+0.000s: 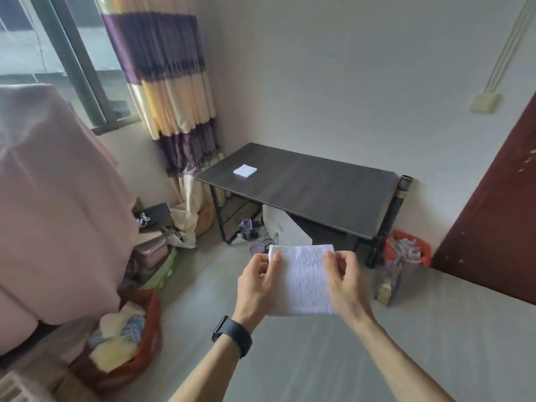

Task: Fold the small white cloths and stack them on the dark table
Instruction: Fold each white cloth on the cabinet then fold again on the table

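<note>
A small white cloth (pixel 301 281) hangs in the air in front of me, well short of the dark table (pixel 324 192). My left hand (pixel 256 281) pinches its upper left corner and my right hand (pixel 345 281) pinches its upper right corner. The cloth hangs flat below my fingers. On the far left part of the table lies a folded white cloth (pixel 245 170), small and square. I wear a dark band on my left wrist.
A pink covered bulk (pixel 55 204) fills the left. An orange bag of clothes (pixel 127 340) sits on the floor at lower left. Clutter lies under the table. A red-lined bin (pixel 406 250) stands beside the table's right leg. A dark red door (pixel 499 216) is at right.
</note>
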### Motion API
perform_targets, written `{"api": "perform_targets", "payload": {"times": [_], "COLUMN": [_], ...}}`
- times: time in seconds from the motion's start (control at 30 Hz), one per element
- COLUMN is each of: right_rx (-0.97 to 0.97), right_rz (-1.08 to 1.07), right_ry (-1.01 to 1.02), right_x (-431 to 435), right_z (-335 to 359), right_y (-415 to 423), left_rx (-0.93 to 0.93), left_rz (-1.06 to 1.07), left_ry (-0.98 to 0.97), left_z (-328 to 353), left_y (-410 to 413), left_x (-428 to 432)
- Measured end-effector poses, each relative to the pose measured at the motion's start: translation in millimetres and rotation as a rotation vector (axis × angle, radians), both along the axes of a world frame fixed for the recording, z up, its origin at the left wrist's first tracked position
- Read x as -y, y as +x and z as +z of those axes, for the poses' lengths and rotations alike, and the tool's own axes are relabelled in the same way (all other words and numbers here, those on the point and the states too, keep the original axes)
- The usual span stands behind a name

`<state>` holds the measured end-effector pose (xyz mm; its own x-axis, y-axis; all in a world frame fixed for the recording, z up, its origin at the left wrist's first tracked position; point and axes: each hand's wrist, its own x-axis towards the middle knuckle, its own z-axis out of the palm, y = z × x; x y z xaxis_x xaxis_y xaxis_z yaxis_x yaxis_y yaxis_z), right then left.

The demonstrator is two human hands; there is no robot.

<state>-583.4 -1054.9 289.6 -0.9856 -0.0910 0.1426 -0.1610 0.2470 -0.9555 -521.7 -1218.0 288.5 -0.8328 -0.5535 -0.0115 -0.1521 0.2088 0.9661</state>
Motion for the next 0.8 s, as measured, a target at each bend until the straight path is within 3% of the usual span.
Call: {"api": "perform_targets", "payload": {"times": [0.3,0.8], "right_rx": [0.072,0.304], "right_rz": [0.135,0.113], "right_ry": [-0.04,0.09], "right_x": [163.3,350.6], "right_z": [-28.0,-109.8], "right_y": [-166.6,-398.2], "left_rx": [0.101,0.25], "left_rz": [0.08,0.067], "left_ry": [-0.152,0.017], "left_z": [-16.9,-106.0], "left_y": [-151.5,-380.3], "left_x": [161.5,347.5]}}
